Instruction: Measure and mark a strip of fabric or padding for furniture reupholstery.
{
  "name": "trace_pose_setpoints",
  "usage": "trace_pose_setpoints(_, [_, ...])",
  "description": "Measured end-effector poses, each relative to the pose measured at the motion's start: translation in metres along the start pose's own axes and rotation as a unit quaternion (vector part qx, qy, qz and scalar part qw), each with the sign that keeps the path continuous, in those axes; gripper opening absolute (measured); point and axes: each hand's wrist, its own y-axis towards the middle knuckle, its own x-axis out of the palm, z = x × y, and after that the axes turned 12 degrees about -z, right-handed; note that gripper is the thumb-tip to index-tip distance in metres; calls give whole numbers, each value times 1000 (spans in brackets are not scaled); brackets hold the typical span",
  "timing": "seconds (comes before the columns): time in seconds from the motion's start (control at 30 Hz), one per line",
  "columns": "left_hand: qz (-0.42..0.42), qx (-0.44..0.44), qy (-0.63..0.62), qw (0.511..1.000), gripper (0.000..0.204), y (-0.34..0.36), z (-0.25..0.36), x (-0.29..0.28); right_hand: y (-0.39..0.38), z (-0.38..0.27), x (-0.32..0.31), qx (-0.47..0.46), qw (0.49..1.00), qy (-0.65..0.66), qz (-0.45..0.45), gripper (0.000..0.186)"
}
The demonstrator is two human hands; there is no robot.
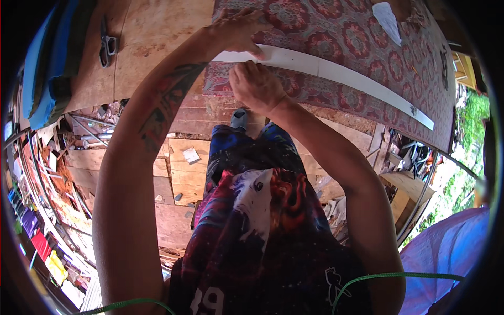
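Big wooden table [152, 26] is stretching across the top of the frame, flowery reddish cloth [357, 42] is covering it upper middle to right, dark scissors [105, 38] are just chilling upper left, blue slabs [56, 94] are sitting far upper left.

The dark shirt [294, 247] bears a white animal head [254, 191] and red swirls [295, 195]. Blue-black legwear [220, 144] shows beyond it, an arm tattoo [163, 113] left of it.

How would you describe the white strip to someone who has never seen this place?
Find the wooden board, then the reddish flowered cloth on it. Along its near side, starting by the left hand, lies the strip. It is long, narrow and flat, unlike the short white scrap.
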Motion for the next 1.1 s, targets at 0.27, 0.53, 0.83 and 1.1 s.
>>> trace_pose_setpoints(0.27, [51, 17, 17, 998, 91, 6, -9, 15, 3, 2, 0, -18, 1000, -8, -21, 21])
trace_pose_setpoints(0.53, [52, 24, 29, 998, 92, 8, -13, 20, -46, 44, -17, -9, 997, 33, -64, 25])
trace_pose_setpoints(0.83, [37, 21, 36, 998, 95, 6, -10, 14, -62, 53, -9, -12, 1000, -3, -3, 30])
trace_pose_setpoints(1.1, [0, 8, 56, 998, 84, -1, 10, -4, -147, 87, -45, 219, 941, 258, -16, 20])
